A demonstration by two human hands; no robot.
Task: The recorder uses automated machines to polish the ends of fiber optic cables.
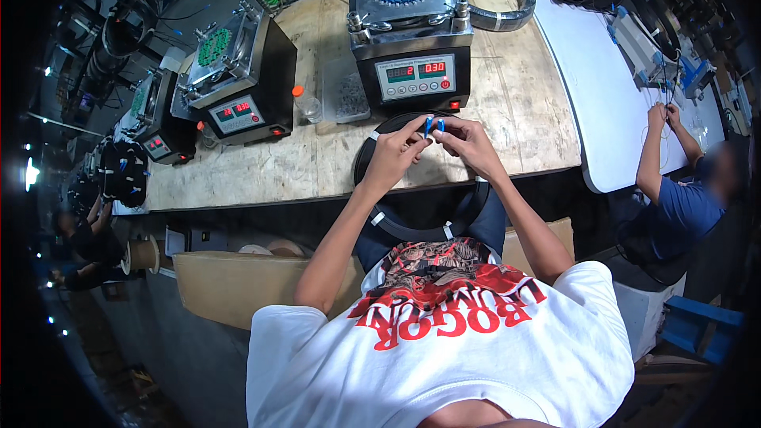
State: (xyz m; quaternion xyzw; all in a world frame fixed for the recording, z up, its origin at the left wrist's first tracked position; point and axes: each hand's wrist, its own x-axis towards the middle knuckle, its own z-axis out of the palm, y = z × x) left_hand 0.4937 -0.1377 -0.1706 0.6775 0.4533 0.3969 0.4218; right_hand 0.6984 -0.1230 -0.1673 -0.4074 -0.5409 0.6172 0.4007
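My left hand (394,154) and my right hand (468,143) meet at the front edge of the wooden bench (515,103). Between their fingertips they pinch small blue connectors (433,125), one in each hand. A black cable coil (396,226) with white tape bands lies across my lap and leans up onto the bench edge under my hands. Right behind my hands stands a grey polishing machine (412,32) with a round blue-ringed fixture on top and a red digit display on its front.
A second like machine (238,75) stands at the left, with more behind it. A clear tray (342,91) and an orange-capped bottle (305,103) sit between the machines. A person in a blue shirt (674,206) works at a white table (602,87) to the right. Cardboard boxes (230,285) stand below.
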